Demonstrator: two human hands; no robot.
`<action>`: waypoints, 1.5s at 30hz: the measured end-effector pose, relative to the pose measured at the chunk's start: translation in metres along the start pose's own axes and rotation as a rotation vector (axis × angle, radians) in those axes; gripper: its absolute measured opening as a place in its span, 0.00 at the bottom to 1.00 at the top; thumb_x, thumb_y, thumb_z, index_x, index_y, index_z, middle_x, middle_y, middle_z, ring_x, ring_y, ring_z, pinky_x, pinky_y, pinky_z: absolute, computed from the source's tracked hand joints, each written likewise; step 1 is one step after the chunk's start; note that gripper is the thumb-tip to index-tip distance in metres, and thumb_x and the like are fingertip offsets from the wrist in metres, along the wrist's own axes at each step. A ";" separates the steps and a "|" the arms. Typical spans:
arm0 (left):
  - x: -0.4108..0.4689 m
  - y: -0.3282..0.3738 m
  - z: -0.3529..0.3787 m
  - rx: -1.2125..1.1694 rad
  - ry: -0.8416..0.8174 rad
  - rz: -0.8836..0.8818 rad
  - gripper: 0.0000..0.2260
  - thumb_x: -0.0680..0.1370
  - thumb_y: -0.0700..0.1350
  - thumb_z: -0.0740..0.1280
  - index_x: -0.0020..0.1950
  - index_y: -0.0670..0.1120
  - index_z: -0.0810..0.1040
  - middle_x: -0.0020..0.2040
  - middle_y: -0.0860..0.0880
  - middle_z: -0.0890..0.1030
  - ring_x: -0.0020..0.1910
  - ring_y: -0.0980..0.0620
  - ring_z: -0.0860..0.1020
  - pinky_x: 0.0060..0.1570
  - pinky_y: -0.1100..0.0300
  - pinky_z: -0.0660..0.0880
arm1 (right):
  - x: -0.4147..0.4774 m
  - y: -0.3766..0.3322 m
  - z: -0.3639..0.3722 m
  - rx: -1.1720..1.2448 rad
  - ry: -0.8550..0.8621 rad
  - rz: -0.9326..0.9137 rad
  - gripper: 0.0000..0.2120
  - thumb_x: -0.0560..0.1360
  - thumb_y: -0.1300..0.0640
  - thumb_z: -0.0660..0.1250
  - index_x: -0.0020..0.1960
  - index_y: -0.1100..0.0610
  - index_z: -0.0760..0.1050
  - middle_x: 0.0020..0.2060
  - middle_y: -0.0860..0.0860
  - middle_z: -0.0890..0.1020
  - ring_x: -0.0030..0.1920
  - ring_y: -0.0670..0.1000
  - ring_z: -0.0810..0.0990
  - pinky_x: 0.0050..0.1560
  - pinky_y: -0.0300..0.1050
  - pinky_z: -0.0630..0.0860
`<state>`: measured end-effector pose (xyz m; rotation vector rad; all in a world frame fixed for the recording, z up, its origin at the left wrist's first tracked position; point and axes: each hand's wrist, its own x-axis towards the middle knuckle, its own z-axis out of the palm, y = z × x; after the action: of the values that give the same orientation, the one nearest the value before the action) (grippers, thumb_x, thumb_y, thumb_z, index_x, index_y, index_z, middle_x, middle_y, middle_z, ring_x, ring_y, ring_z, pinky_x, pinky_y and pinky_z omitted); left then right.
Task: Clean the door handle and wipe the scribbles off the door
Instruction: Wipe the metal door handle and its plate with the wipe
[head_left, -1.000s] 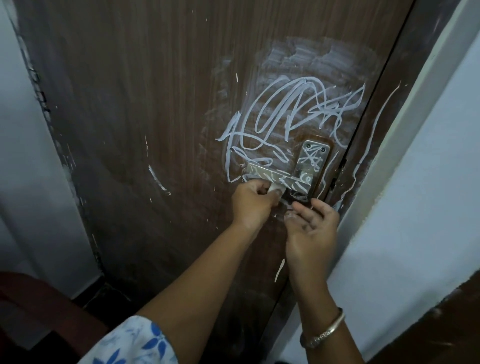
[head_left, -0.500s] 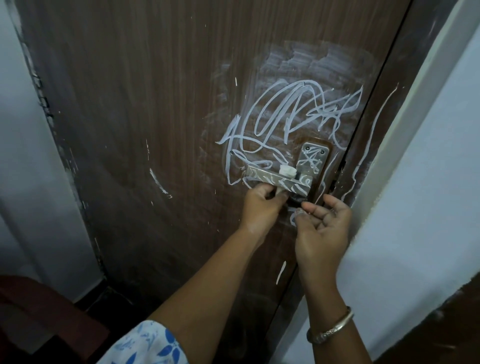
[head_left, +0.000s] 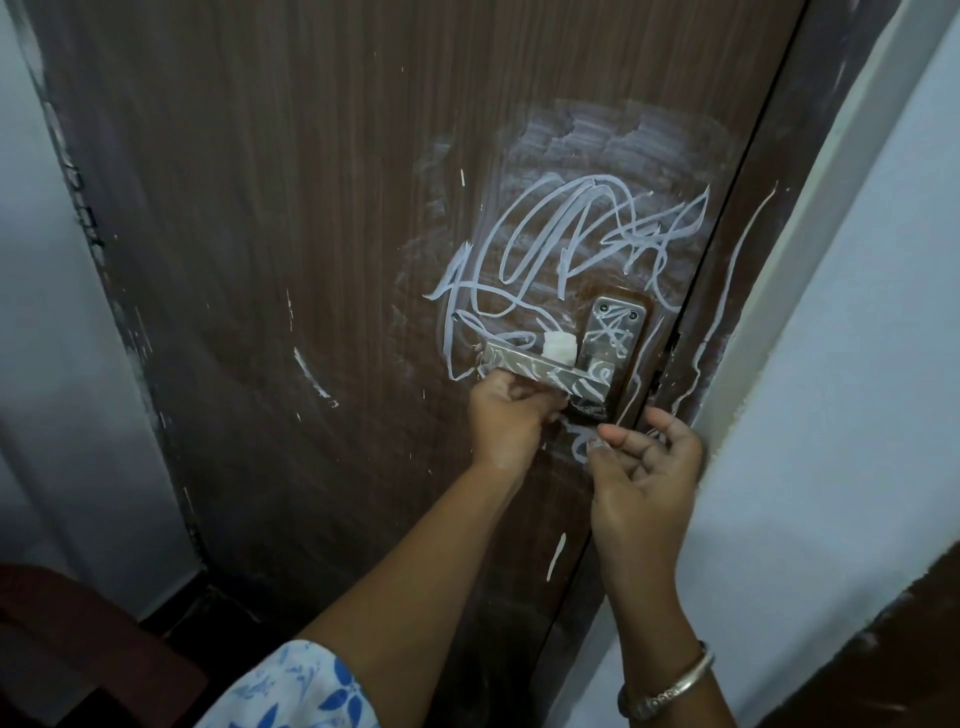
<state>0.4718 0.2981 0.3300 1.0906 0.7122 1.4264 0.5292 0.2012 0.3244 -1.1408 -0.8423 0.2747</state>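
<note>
The door handle (head_left: 540, 371) is gripped from below by the left hand (head_left: 511, 415), whose fingers are curled round the lever's lower edge. The right hand (head_left: 644, 467) is held just beside it, loosely curled and empty. A small white piece (head_left: 560, 347) lies unsecured on the lever. If the lever is pressed down, the piece could probably be tipped off. The scribbles (head_left: 571, 249) are not yet wiped from the door (head_left: 260, 260).
</note>
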 end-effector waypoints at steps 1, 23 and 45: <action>-0.001 -0.001 -0.002 -0.013 -0.040 -0.015 0.07 0.70 0.27 0.69 0.38 0.38 0.77 0.29 0.48 0.81 0.28 0.55 0.79 0.31 0.64 0.76 | 0.000 0.001 0.000 -0.005 -0.006 -0.002 0.23 0.72 0.70 0.67 0.59 0.50 0.65 0.44 0.51 0.80 0.40 0.46 0.80 0.41 0.35 0.76; 0.071 0.128 -0.018 0.638 -0.852 -0.370 0.53 0.69 0.72 0.29 0.55 0.38 0.81 0.52 0.41 0.83 0.56 0.47 0.79 0.66 0.50 0.64 | -0.001 -0.003 -0.003 -0.029 -0.065 -0.069 0.25 0.71 0.69 0.69 0.58 0.48 0.65 0.42 0.49 0.80 0.39 0.42 0.80 0.40 0.33 0.76; 0.038 0.129 -0.010 0.850 -0.751 -0.029 0.41 0.78 0.62 0.32 0.58 0.43 0.80 0.58 0.48 0.81 0.49 0.62 0.77 0.44 0.72 0.65 | 0.003 -0.023 0.010 -0.163 -0.132 -0.113 0.24 0.72 0.65 0.69 0.60 0.47 0.64 0.44 0.47 0.79 0.40 0.39 0.78 0.38 0.30 0.74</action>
<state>0.4126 0.3150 0.4500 2.0969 0.7667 0.5472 0.5192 0.1999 0.3472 -1.2313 -1.0568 0.1922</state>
